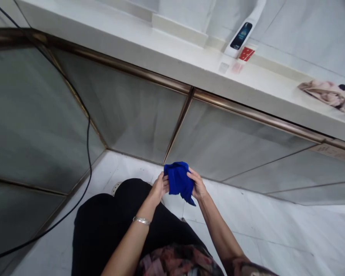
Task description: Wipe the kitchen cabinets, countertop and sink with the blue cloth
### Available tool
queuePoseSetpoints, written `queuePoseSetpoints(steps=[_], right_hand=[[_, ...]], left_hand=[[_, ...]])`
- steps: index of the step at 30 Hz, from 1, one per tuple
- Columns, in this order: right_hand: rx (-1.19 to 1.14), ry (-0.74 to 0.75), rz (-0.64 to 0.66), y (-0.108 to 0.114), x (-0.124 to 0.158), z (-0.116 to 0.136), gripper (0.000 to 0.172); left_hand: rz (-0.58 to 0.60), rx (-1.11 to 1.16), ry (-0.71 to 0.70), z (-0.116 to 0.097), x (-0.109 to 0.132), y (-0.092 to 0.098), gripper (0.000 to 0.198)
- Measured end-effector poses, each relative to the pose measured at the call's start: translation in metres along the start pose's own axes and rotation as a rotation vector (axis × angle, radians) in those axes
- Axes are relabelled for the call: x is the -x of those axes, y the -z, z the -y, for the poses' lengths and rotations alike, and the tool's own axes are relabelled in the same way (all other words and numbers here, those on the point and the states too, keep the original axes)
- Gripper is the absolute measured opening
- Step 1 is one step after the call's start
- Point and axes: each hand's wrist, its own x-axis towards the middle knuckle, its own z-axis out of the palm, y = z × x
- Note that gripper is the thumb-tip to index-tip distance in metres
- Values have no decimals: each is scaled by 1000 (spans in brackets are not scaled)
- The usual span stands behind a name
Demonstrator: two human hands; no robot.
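Observation:
A bright blue cloth hangs bunched between both of my hands, low in front of a glass-fronted counter. My left hand pinches its left edge, and a silver bracelet sits on that wrist. My right hand grips the cloth's right side with curled fingers. A corner of the cloth droops below my right hand. My dark trousers fill the space under my arms.
The glass counter front with bronze metal frames stands just ahead. On the white countertop lie a white device with a dark screen and a crumpled pinkish cloth. A black cable hangs at left. White floor tiles lie below.

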Motion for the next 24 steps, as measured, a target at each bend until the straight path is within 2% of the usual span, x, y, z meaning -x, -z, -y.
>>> queuePoseSetpoints(steps=[2,3,6,8,10,13,15,19,22,24], right_hand=[[15,7,-37,-2,-3,-1,42],[27,11,-58,-2,-4,-3,43],[107,32,-95,3,-3,-9,48],[246,51,-71,11,-2,-9,49],[485,107,-65,23,-2,-5,47],[875,229,-191,45,-5,12,44],[1012,285,-279,58,-7,25,47],[928,352,-316,64,-16,42,55],[828,429,-371,54,-23,46,54],[844,488,-416,47,-26,48,54]], left_hand=[[86,-77,65,9,2,-1,49],[139,-112,49,12,4,-1,54],[242,-336,-176,17,6,-2,59],[188,-492,-332,19,2,0,52],[55,-546,-419,20,-5,4,44],[-136,-520,-518,19,-18,12,47],[-205,-477,-549,18,-23,17,55],[-202,-425,-548,17,-25,20,63],[-158,-421,-550,19,-22,18,64],[-143,-451,-538,19,-21,17,62]])
